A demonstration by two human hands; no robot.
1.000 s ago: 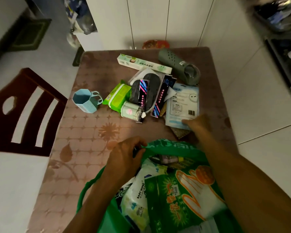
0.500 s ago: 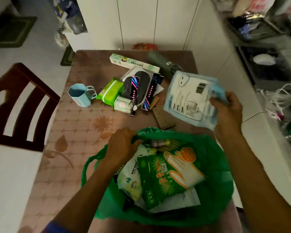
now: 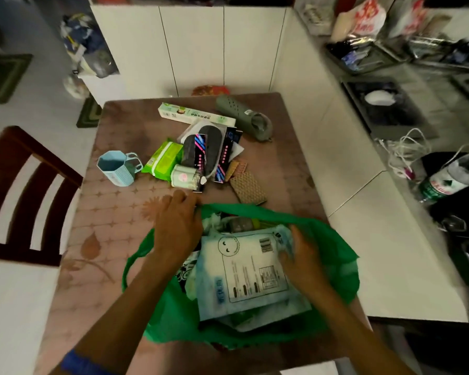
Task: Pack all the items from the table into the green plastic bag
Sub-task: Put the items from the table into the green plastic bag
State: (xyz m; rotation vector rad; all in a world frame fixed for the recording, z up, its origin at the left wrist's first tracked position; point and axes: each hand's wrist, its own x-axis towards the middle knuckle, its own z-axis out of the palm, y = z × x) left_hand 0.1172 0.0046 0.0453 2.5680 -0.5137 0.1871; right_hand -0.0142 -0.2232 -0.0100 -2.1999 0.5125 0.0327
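Observation:
The green plastic bag lies open at the table's near edge. My left hand grips its far left rim. My right hand holds the right edge of a pale blue packet that lies flat inside the bag on top of other packs. Beyond the bag, on the table, are a blue cup, a green wipes pack, a small white jar, black striped boxes, a brown card, a long white box and a grey-green clog.
The table has a brown patterned cloth. A dark wooden chair stands at its left. White cabinets run along the back and right. On the right is a cluttered counter with a sink, cables and a bottle.
My right hand lifted the pale blue packet off the table, carried it over and lowered it into the bag. My left hand kept hold of the bag's rim.

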